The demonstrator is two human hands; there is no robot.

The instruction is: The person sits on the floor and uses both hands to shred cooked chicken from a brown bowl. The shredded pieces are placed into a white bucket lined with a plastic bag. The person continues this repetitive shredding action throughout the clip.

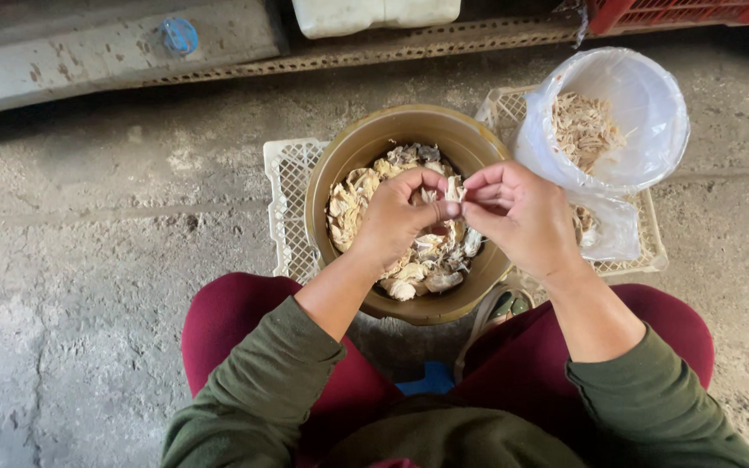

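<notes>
Left hand (pixel 396 217) and right hand (pixel 522 217) pinch one pale meat piece (pixel 454 189) between fingertips, above the brown bowl (pixel 340 165) of cooked meat. Bag-lined bucket (pixel 652 104) of shreds stands at 2 o'clock. Risk: uneven pull may drop fragments onto the concrete floor (pixel 88 260).

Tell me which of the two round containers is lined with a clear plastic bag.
The white bucket at upper right: a clear bag lines it, holding fine shreds. The brown metal bowl under both hands has no liner and holds larger pale chunks.
</notes>
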